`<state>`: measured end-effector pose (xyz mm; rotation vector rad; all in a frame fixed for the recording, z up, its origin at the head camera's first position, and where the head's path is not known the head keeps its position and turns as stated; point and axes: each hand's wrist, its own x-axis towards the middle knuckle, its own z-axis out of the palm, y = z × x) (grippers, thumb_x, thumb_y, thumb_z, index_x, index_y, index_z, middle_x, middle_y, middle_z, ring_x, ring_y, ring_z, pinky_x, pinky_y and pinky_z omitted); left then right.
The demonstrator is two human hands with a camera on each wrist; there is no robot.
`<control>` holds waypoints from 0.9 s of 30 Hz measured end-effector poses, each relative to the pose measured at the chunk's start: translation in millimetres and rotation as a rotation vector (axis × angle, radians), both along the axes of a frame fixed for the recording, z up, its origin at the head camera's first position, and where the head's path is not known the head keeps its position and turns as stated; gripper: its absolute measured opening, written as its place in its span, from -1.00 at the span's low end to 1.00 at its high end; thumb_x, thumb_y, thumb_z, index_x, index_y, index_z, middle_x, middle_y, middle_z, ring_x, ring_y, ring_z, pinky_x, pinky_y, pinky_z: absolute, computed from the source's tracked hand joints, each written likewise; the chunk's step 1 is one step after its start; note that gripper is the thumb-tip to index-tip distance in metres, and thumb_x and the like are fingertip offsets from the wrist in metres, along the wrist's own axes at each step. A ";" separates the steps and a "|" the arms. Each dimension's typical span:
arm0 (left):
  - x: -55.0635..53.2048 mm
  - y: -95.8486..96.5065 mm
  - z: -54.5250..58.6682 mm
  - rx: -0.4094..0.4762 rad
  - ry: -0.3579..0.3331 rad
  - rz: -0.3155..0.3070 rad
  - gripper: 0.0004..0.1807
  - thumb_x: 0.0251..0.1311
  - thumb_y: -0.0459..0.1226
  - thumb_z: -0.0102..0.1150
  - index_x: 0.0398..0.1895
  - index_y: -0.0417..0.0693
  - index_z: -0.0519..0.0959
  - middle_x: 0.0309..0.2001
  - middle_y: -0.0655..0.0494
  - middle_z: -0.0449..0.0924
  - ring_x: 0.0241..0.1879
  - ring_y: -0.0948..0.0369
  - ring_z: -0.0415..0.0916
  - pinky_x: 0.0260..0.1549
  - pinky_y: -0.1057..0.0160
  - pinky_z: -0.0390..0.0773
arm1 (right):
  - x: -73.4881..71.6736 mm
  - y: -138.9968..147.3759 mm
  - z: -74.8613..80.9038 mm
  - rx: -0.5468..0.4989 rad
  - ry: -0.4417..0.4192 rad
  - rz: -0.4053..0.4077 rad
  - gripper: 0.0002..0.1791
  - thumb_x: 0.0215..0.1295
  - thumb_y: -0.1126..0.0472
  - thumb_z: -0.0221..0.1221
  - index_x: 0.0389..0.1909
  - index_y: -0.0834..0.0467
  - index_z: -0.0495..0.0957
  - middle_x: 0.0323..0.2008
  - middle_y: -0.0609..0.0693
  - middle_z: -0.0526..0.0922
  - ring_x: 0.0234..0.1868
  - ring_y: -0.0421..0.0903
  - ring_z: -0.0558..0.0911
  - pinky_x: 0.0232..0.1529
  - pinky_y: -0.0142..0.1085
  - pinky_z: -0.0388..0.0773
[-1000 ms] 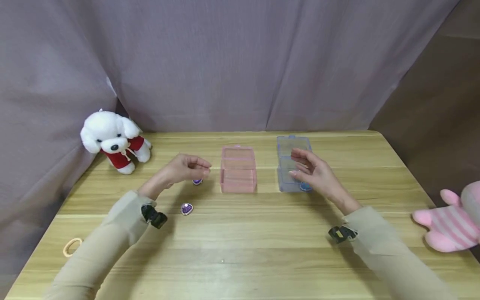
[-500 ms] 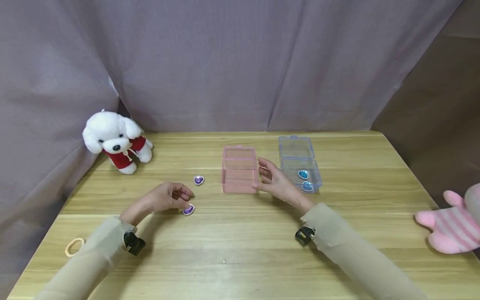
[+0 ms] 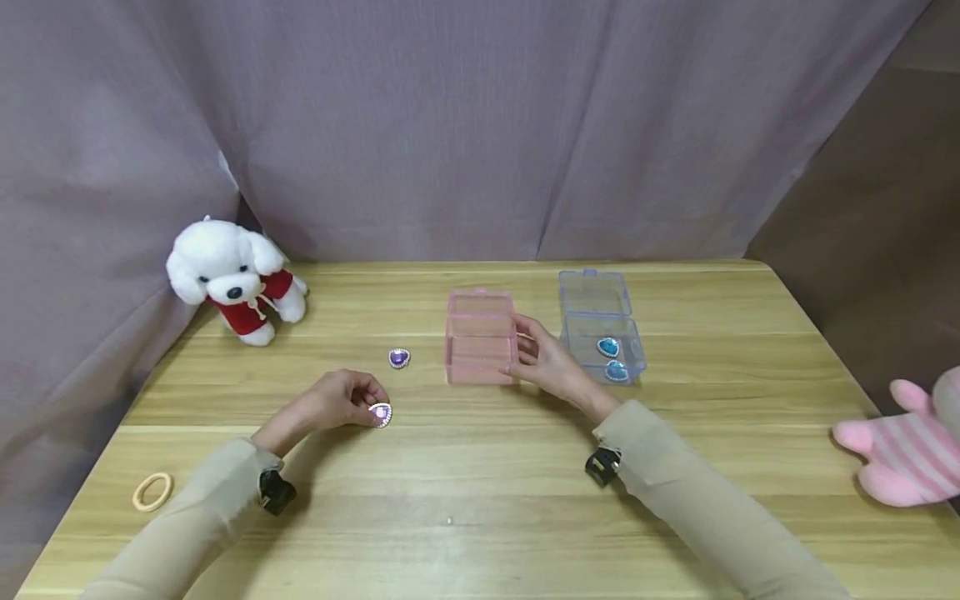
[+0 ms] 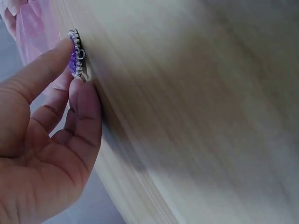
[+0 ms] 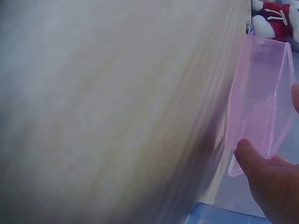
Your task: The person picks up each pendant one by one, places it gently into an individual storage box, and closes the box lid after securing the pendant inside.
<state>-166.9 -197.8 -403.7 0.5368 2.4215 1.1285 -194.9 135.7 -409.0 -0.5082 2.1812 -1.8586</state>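
My left hand pinches a purple heart-shaped gem with a beaded silver rim between thumb and fingers; in the left wrist view the gem stands on edge, tilted. Behind it a second purple heart gem lies on the table. At the right side of a pink see-through box, lid raised, is my right hand, its thumb against the box and its fingers loosely bent. The right wrist view shows the thumb overlapping the pink box; most other fingers are hidden there.
A clear bluish box, lid raised, stands to the right, with two blue heart gems in it. A beige ring lies front left. A white plush dog and a pink striped plush toy sit at the sides.
My right hand has left the bluish box and moved left to the pink box. My left hand has come down toward me and taken hold of the nearer purple gem, tilting it.
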 end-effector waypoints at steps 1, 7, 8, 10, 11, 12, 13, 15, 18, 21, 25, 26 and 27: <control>-0.1 0.3 0.2 -0.002 0.011 -0.004 -0.77 -0.10 -0.41 0.39 -0.33 -0.26 0.59 -0.43 0.05 0.59 -0.41 0.32 0.44 -0.41 0.44 0.48 | -0.2 0.1 0.0 0.002 0.001 0.000 -0.11 0.05 0.63 0.15 0.37 0.46 -0.12 0.31 0.48 0.07 0.33 0.35 0.16 0.34 0.01 0.19; 1.8 4.2 1.6 0.000 0.088 -0.044 -0.80 -0.08 -0.44 0.37 -0.35 -0.22 0.58 -0.41 0.04 0.63 -0.40 0.30 0.48 -0.38 0.43 0.54 | -0.4 0.7 0.7 0.010 0.002 -0.005 -0.11 0.05 0.62 0.15 0.37 0.46 -0.13 0.31 0.48 0.07 0.33 0.35 0.17 0.33 0.01 0.20; 2.2 5.3 1.6 -0.001 0.104 -0.049 -0.81 -0.08 -0.45 0.37 -0.36 -0.21 0.58 -0.41 0.04 0.63 -0.40 0.30 0.49 -0.38 0.42 0.55 | -0.3 0.7 0.9 0.011 -0.002 -0.007 -0.10 0.05 0.62 0.15 0.37 0.45 -0.12 0.31 0.47 0.07 0.33 0.35 0.17 0.33 0.00 0.20; 2.6 7.5 1.9 -0.003 0.135 -0.050 -0.81 -0.08 -0.44 0.37 -0.36 -0.18 0.58 -0.41 0.06 0.64 -0.41 0.31 0.49 -0.37 0.42 0.54 | 0.0 0.7 1.1 0.013 -0.006 -0.008 -0.10 0.05 0.61 0.16 0.37 0.45 -0.12 0.32 0.46 0.07 0.34 0.34 0.17 0.33 0.00 0.21; 2.3 8.8 1.7 0.002 0.145 -0.044 -0.81 -0.09 -0.44 0.37 -0.37 -0.17 0.59 -0.42 0.07 0.64 -0.41 0.31 0.49 -0.38 0.42 0.54 | 0.0 0.6 1.1 0.016 -0.008 -0.008 -0.10 0.05 0.61 0.17 0.37 0.44 -0.12 0.32 0.46 0.07 0.34 0.34 0.17 0.33 -0.01 0.21; 1.8 10.3 2.1 0.017 0.145 -0.032 -0.82 -0.09 -0.45 0.37 -0.38 -0.18 0.59 -0.43 0.07 0.63 -0.42 0.31 0.49 -0.38 0.42 0.54 | -0.1 0.4 1.0 0.016 -0.011 -0.009 -0.10 0.05 0.60 0.17 0.37 0.44 -0.12 0.33 0.45 0.07 0.34 0.33 0.18 0.33 -0.01 0.22; 0.6 12.3 2.6 0.038 0.132 -0.015 -0.82 -0.09 -0.45 0.37 -0.38 -0.18 0.59 -0.43 0.07 0.63 -0.41 0.29 0.49 -0.38 0.42 0.54 | -0.2 0.5 0.9 0.019 -0.010 -0.008 -0.10 0.06 0.60 0.17 0.37 0.44 -0.12 0.33 0.45 0.07 0.34 0.33 0.18 0.33 -0.02 0.22; -3.4 16.1 5.4 0.101 0.068 0.035 -0.81 -0.05 -0.42 0.36 -0.33 -0.21 0.59 -0.40 0.06 0.61 -0.39 0.26 0.49 -0.35 0.39 0.54 | -0.4 0.4 0.9 0.021 -0.005 -0.006 -0.12 0.07 0.60 0.17 0.37 0.44 -0.11 0.33 0.45 0.07 0.34 0.32 0.18 0.32 -0.02 0.22; -16.1 24.1 11.9 0.257 -0.075 0.107 -0.74 0.00 -0.44 0.31 -0.20 -0.34 0.55 -0.37 0.08 0.58 -0.36 0.25 0.49 -0.32 0.39 0.57 | -0.7 1.1 0.9 0.024 0.002 -0.005 -0.14 0.08 0.61 0.15 0.36 0.45 -0.10 0.33 0.45 0.07 0.34 0.33 0.18 0.32 0.00 0.23; -31.3 35.4 21.6 0.357 -0.172 0.140 -0.67 0.08 -0.43 0.26 -0.08 -0.40 0.50 -0.38 0.14 0.53 -0.38 0.28 0.47 -0.33 0.39 0.59 | -0.7 1.9 1.4 0.026 0.000 -0.007 -0.12 0.08 0.61 0.16 0.37 0.44 -0.11 0.33 0.45 0.06 0.34 0.33 0.18 0.32 0.00 0.23; -48.6 55.0 31.7 0.383 -0.199 0.123 -0.66 0.14 -0.41 0.22 -0.02 -0.38 0.50 -0.40 0.17 0.53 -0.38 0.30 0.52 -0.19 0.24 0.65 | -0.2 1.7 1.2 0.026 -0.016 -0.005 -0.10 0.07 0.58 0.17 0.38 0.43 -0.13 0.33 0.44 0.08 0.34 0.32 0.19 0.32 -0.02 0.23; -52.3 60.4 33.3 0.383 -0.208 0.119 -0.66 0.14 -0.41 0.22 -0.02 -0.38 0.50 -0.39 0.16 0.54 -0.38 0.30 0.53 -0.13 0.18 0.64 | 0.1 1.4 1.2 0.027 -0.018 -0.004 -0.10 0.08 0.58 0.18 0.38 0.43 -0.13 0.32 0.44 0.08 0.34 0.32 0.18 0.33 -0.02 0.23; -55.8 66.0 34.5 0.377 -0.214 0.121 -0.67 0.15 -0.41 0.22 -0.01 -0.36 0.51 -0.39 0.16 0.55 -0.37 0.29 0.54 -0.10 0.15 0.63 | 0.4 1.2 1.2 0.026 -0.021 -0.002 -0.10 0.08 0.58 0.18 0.38 0.43 -0.13 0.32 0.44 0.09 0.34 0.32 0.18 0.33 -0.02 0.22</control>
